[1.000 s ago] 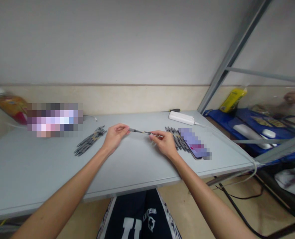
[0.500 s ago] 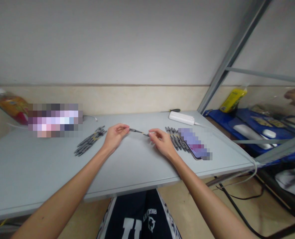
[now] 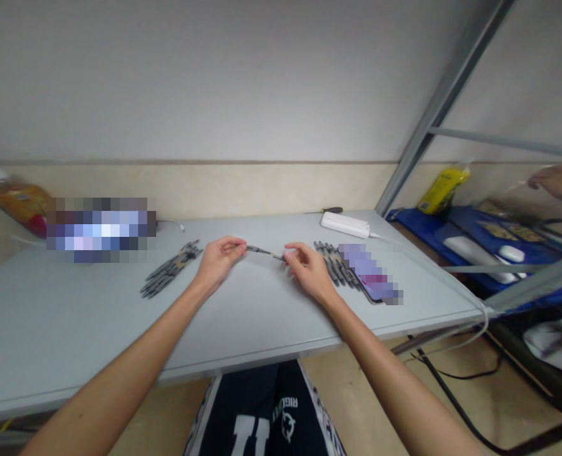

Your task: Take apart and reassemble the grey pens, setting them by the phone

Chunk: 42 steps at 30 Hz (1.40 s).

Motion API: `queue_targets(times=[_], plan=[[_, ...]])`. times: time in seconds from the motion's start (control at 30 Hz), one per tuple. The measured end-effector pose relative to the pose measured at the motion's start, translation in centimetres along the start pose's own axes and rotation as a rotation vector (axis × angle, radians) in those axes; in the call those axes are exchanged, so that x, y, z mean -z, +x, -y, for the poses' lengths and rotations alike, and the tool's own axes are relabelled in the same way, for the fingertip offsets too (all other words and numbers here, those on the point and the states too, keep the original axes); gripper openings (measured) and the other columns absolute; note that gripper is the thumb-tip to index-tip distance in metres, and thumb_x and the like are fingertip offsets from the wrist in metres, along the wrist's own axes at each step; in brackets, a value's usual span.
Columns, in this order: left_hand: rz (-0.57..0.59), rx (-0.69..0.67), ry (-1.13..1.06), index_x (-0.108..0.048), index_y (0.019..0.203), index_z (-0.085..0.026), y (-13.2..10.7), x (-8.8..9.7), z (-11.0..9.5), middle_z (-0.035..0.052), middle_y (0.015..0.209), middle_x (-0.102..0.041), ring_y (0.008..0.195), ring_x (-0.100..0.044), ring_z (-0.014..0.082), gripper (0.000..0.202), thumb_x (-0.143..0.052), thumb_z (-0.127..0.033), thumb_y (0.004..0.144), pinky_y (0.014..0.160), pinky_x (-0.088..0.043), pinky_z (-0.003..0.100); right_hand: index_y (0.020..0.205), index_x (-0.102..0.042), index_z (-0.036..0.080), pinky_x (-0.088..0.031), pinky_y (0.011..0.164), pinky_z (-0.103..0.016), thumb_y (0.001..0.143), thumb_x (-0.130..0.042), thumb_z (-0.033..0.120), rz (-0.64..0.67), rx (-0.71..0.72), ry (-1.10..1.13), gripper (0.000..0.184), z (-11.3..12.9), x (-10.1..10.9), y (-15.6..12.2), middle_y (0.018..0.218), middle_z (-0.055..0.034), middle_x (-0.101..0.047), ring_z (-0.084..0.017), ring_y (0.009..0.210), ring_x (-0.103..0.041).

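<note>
Both my hands hold one dark pen [image 3: 263,252] level above the grey table [image 3: 243,323]. My left hand [image 3: 218,262] is closed, pinching the pen's left end. My right hand [image 3: 308,271] pinches the pen's right end between thumb and fingertips. A pile of dark pens [image 3: 169,275] lies left of my left hand. A second row of dark pens [image 3: 334,265] lies just right of my right hand, beside a blurred phone [image 3: 370,276].
A white power adapter [image 3: 346,224] with a cable and a small screwdriver [image 3: 331,210] lie at the table's back right. A metal rack [image 3: 494,253] with blue trays stands to the right, where another person's hand [image 3: 559,190] reaches. A blurred object [image 3: 98,229] sits back left.
My right hand has slid a little left along the pen and its fingers have tightened on the tip. The other person's hand at the far right has shifted slightly.
</note>
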<state>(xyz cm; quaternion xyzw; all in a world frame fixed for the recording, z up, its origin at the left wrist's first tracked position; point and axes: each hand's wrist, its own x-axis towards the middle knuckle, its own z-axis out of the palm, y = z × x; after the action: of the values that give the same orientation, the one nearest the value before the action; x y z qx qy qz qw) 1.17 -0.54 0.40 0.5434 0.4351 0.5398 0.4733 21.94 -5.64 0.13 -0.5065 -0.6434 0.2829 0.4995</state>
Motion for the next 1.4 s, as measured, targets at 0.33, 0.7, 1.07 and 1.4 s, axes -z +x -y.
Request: queue_targets(times=[0.33, 0.7, 1.07, 1.4], plan=[[0.032, -0.011, 0.024, -0.065, 0.075, -0.012, -0.24, -0.19, -0.19, 0.0039, 0.068, -0.064, 0.064, -0.06, 0.0138, 0.039, -0.078, -0.042, 0.052, 0.067, -0.048, 0.028, 0.049, -0.057, 0.015, -0.033, 0.05, -0.023, 0.088, -0.039, 0.043, 0.056, -0.022, -0.172, 0.051, 0.34, 0.13, -0.09, 0.042, 0.0012, -0.046, -0.01, 0.044, -0.042], [-0.012, 0.025, -0.007, -0.065, 0.074, -0.012, -0.16, -0.13, -0.3, 0.0032, 0.067, -0.065, 0.063, -0.06, 0.0135, 0.041, -0.079, -0.042, 0.05, 0.066, -0.048, 0.027, 0.075, -0.067, 0.016, -0.038, 0.054, -0.023, 0.081, -0.053, 0.039, 0.021, 0.071, -0.164, 0.028, 0.21, -0.02, -0.17, 0.064, -0.0037, -0.062, -0.014, 0.058, -0.052], [-0.011, 0.042, 0.003, -0.064, 0.073, -0.013, -0.16, -0.19, -0.39, 0.003, 0.064, -0.064, 0.06, -0.06, 0.0136, 0.042, -0.077, -0.045, 0.051, 0.066, -0.048, 0.028, 0.106, -0.062, 0.016, -0.042, 0.058, -0.023, 0.074, -0.062, 0.033, -0.01, 0.105, -0.099, 0.036, 0.31, -0.09, -0.19, 0.081, -0.004, -0.063, -0.013, 0.064, -0.054], [0.033, -0.074, 0.111, -0.062, 0.069, -0.015, -0.41, -0.3, -0.08, 0.0035, 0.065, -0.063, 0.063, -0.059, 0.0148, 0.035, -0.075, -0.044, 0.054, 0.064, -0.048, 0.028, 0.069, -0.063, 0.014, -0.036, 0.045, -0.022, 0.071, -0.061, 0.035, 0.043, -0.11, 0.142, 0.021, 0.13, 0.2, 0.18, 0.053, 0.0002, -0.057, -0.01, 0.046, -0.046]])
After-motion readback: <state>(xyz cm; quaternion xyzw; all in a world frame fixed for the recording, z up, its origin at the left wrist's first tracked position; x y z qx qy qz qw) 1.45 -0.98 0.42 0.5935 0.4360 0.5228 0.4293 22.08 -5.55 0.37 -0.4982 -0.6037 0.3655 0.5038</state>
